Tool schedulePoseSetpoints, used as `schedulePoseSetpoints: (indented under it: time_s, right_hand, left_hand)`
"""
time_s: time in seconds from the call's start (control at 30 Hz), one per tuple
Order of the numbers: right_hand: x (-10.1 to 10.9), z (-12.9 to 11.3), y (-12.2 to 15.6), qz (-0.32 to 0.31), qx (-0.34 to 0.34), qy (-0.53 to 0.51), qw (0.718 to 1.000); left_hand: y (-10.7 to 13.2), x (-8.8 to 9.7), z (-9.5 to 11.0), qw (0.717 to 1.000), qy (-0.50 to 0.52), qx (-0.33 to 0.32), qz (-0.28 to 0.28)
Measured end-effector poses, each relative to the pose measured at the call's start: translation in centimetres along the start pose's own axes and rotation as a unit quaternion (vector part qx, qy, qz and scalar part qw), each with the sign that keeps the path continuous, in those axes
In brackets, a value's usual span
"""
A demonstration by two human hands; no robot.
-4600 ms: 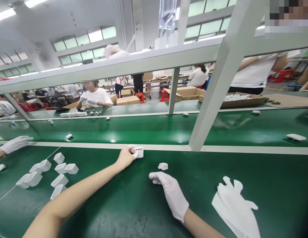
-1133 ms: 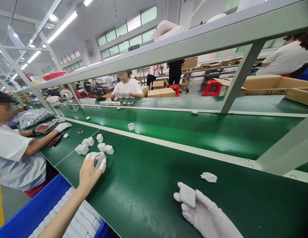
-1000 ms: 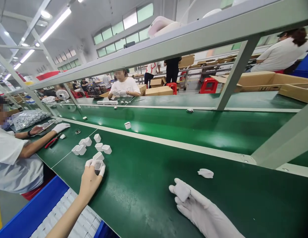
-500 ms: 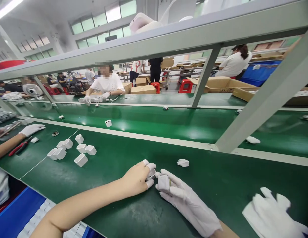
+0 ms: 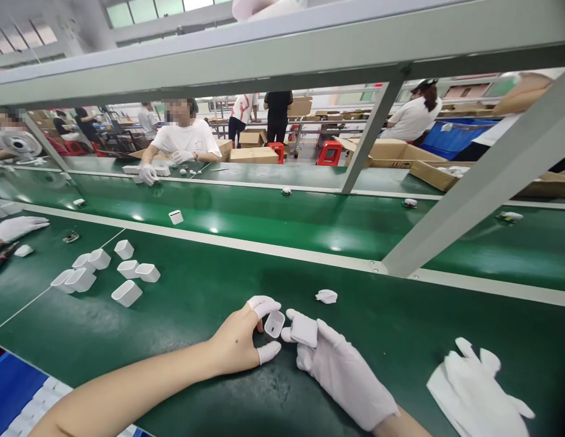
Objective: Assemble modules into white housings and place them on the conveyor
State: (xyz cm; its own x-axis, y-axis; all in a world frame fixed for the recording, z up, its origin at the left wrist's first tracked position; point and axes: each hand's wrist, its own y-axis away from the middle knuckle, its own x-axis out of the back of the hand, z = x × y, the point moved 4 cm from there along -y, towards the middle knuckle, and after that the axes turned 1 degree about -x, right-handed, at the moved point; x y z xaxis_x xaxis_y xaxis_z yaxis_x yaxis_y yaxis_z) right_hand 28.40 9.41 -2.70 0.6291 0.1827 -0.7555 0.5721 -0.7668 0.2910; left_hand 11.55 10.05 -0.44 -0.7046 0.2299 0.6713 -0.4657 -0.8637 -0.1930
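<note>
While a co-worker's gloved hand [image 5: 16,227] rests far left, loose shells [image 5: 126,292] lie scattered on the green bench [image 5: 209,285]. Nearer the middle, the left hand [image 5: 239,340], with white cots on its fingertips, pinches an open shell [image 5: 274,323] just above the bench. Touching distance right, the gloved right hand [image 5: 337,367] grips a white block [image 5: 304,330]. A small part [image 5: 326,296] lies behind; spare gloves [image 5: 476,388] far right.

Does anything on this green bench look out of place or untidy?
Mostly tidy. The white shells lie scattered at odd angles, some tipped on their sides. A pair of spare gloves lies crumpled at the right, unworn, while the left hand wears only fingertip covers.
</note>
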Motion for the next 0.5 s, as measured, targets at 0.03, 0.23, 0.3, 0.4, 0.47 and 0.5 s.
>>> schedulePoseSetpoints:
  time_s: [0.03,0.23,0.3,0.4,0.47,0.5]
  right_hand:
    - [-0.08,0.03,0.09,0.002,-0.003,0.005,1.0]
    - [-1.04,-0.28,0.7,-0.003,-0.011,0.028,1.0]
    - [-1.04,-0.22,0.7,0.011,-0.014,0.034,0.999]
    - [-0.71,0.09,0.6,0.053,-0.028,0.042,0.997]
    - [-0.54,0.08,0.59,0.077,-0.025,0.048,0.996]
    - [-0.57,-0.08,0.64,0.081,-0.017,0.049,0.995]
  left_hand:
    - [-0.03,-0.04,0.02,1.0,0.001,-0.001,0.0]
    - [0.05,-0.02,0.08,1.0,-0.006,0.01,0.005]
    - [0.08,-0.06,0.15,1.0,-0.011,0.014,0.003]
    - [0.12,-0.23,0.16,1.0,-0.006,0.021,-0.002]
    - [0.15,-0.37,0.11,1.0,0.015,0.021,-0.005]
    - [0.16,-0.43,0.07,0.999,0.031,0.021,-0.006]
